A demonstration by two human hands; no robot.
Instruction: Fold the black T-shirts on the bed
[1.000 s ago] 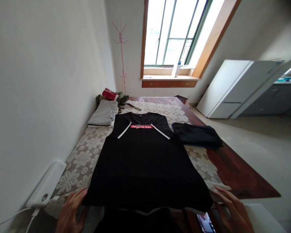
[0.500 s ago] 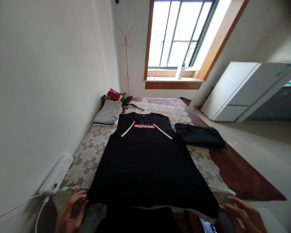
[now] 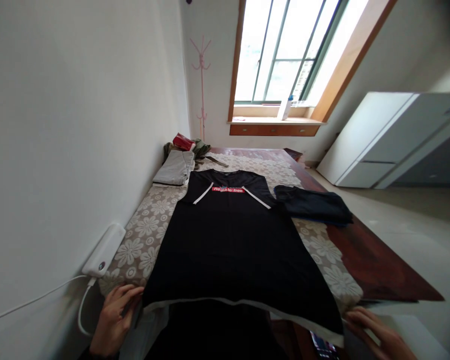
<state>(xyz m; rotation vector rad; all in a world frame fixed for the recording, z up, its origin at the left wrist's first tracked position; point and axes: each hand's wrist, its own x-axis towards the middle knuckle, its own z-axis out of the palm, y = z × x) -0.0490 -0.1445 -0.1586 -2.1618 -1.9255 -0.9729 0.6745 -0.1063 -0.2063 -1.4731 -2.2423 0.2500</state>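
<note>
Left hand: I see its fingers pinching the hem corner of the black short-sleeved T-shirt with red chest label.
Right hand: fingers pinch the opposite corner.
Desk: dark wood, lace-covered.

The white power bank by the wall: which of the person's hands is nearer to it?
Left. The left hand grips the black T-shirt hem just below the power bank; the right hand is at the opposite corner.

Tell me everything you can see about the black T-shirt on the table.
The black T-shirt lies flat and face up on the flower-patterned tablecloth, collar toward the window. It looks like soft knit cloth, with a red chest label reading "Remain free" and two slanting white stripes beside it. The near hem shows a white edge. The left hand and right hand are at its bottom corners.
</note>
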